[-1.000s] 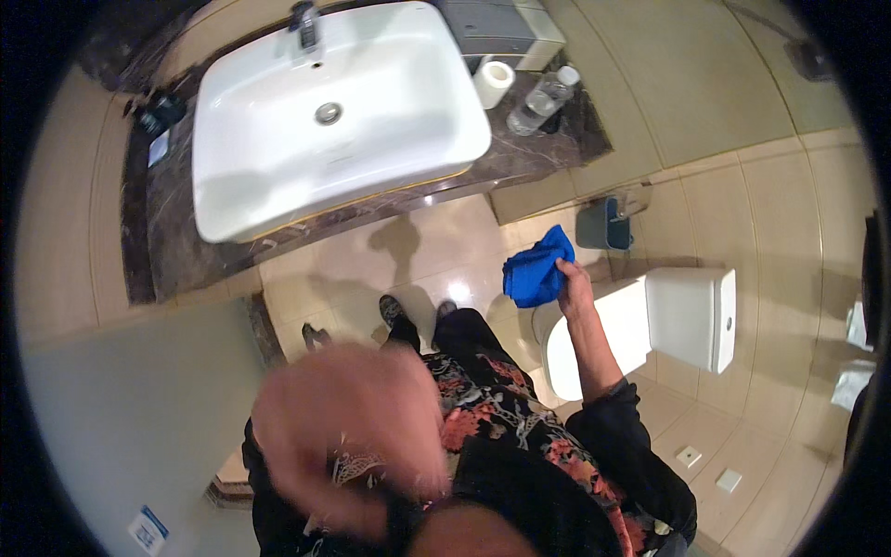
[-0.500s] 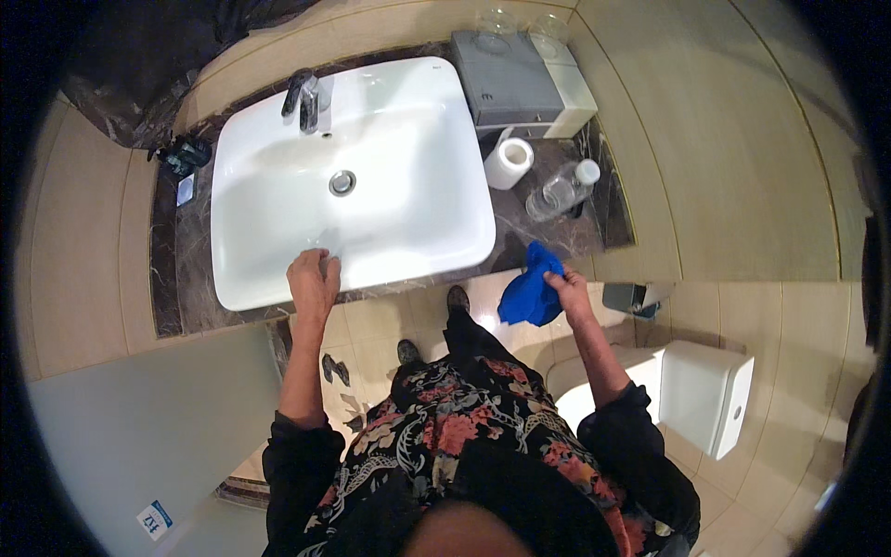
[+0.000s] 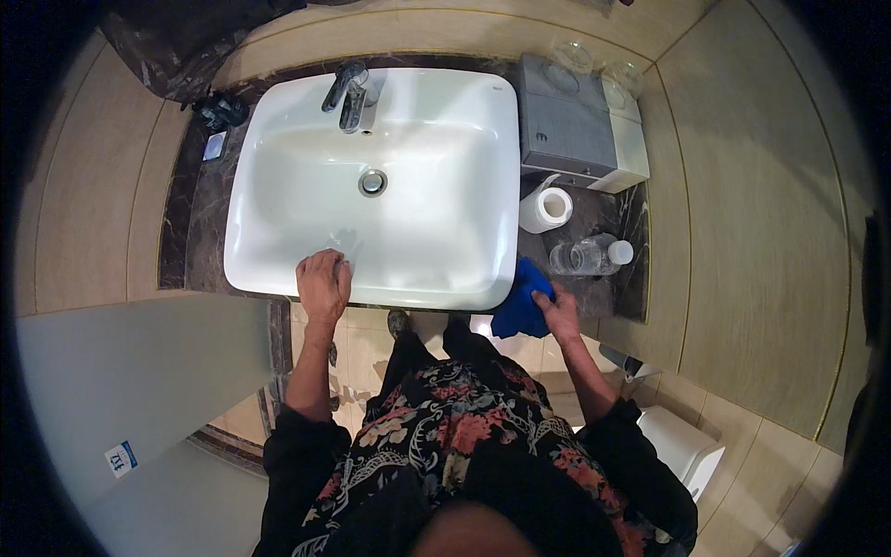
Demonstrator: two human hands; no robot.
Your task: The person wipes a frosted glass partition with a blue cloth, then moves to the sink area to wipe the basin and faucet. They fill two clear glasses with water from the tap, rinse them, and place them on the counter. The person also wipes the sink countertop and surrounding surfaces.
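Blue cloth [image 3: 522, 312] in right hand [image 3: 559, 314], pinched between thumb and fingers, left hand [image 3: 322, 288] half open, empty as I see remotely, at near rim of white washbasin [image 3: 418, 237], plastic bottle [image 3: 577, 257] just beyond right fingers.

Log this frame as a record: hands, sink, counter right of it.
left hand: palm down at near rim of sink, nothing visible in it
right hand: gripping blue cloth
cloth position: by sink's near right corner
sink: white, faucet at far side
counter right: white paper roll, clear bottle, grey box
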